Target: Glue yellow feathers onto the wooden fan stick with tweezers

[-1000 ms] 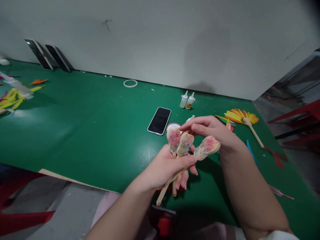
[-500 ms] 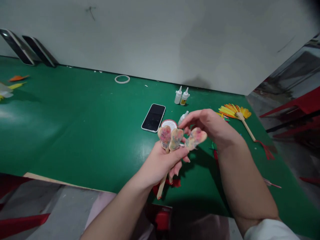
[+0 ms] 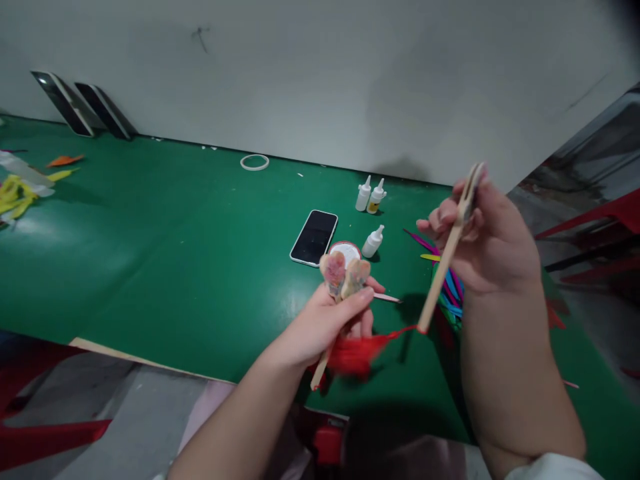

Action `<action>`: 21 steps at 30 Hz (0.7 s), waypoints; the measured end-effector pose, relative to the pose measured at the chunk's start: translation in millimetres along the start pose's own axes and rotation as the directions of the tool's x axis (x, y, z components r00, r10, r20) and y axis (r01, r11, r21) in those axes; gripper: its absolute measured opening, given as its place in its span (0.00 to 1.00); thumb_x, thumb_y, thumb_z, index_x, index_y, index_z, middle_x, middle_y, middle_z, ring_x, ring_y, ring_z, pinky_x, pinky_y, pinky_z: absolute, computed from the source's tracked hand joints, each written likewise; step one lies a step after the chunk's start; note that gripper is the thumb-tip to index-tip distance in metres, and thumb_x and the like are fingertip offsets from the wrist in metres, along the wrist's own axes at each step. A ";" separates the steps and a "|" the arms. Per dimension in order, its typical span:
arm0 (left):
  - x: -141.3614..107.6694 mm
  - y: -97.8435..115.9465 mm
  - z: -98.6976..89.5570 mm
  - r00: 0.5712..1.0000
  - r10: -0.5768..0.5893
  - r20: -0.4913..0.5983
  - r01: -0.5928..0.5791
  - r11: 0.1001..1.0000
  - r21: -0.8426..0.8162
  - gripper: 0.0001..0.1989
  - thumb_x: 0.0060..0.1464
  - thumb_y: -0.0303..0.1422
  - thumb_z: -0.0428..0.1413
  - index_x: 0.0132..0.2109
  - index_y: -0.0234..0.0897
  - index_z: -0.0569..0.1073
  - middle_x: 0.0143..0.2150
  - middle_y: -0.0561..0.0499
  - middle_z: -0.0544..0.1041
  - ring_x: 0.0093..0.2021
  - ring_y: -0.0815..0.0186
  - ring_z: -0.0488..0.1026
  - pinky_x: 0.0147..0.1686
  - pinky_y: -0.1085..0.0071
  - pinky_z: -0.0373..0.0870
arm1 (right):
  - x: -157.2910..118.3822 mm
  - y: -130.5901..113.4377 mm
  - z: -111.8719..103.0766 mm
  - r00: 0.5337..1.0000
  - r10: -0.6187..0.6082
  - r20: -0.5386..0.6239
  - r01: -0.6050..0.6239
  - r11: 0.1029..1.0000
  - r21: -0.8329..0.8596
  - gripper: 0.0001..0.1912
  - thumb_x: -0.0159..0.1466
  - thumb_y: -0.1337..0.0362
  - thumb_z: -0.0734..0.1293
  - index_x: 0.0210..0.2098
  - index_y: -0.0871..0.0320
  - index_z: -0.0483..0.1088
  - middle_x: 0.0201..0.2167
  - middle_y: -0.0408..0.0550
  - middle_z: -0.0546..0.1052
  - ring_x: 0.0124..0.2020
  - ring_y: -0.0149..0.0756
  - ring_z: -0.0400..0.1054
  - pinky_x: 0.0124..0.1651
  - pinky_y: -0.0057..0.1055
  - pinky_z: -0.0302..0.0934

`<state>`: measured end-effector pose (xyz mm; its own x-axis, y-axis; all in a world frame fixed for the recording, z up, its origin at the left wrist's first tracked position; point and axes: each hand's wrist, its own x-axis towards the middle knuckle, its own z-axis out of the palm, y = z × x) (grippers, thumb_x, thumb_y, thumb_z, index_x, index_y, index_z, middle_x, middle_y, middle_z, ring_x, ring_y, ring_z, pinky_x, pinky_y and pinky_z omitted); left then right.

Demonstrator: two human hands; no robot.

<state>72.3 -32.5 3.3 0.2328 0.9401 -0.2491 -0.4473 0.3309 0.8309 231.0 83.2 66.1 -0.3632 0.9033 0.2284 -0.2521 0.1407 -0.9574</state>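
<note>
My left hand [image 3: 330, 320] is closed around two wooden sticks with painted, heart-like heads, one pinkish [image 3: 333, 270] and one paler [image 3: 356, 277]. A thin pale tool [image 3: 387, 298] pokes out to the right of its fingers. Raised at the right, my right hand [image 3: 493, 233] grips the top of another wooden stick [image 3: 443, 270], seen edge-on and slanting down. From its lower end a red cord leads to a blurred red tassel [image 3: 357, 353] below my left hand. Behind my left hand sits a round white dish [image 3: 345, 252] with a red rim.
A phone [image 3: 314, 237] lies left of the dish. Beyond stand white bottles [image 3: 363, 195], with another bottle [image 3: 373, 242] nearer. Colourful strips [image 3: 453, 293] lie beneath my right hand. A white ring [image 3: 255, 162] rests near the wall. Yellow strips [image 3: 17, 195] are at far left.
My right hand has moved right and up with one stick, away from the two in my left hand. The red tassel is stretched between them. The view has shifted slightly.
</note>
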 end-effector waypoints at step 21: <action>5.2 -5.7 -1.0 0.968 -0.044 0.247 0.071 0.993 -0.099 0.20 0.59 0.43 0.45 0.48 0.33 0.69 0.17 0.54 0.69 0.09 0.81 0.49 0.09 0.84 0.42 | 15.5 -6.3 -48.4 0.861 -0.300 -0.411 0.284 0.954 -0.100 0.15 0.63 0.54 0.57 0.31 0.54 0.69 0.34 0.43 0.74 0.37 0.34 0.72 0.39 0.35 0.63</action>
<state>75.2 -29.4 -3.2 0.4583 0.8752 -0.1552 -0.5133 0.4031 0.7577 270.3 115.9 67.1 0.1319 0.9022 0.4107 -0.2533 0.4313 -0.8659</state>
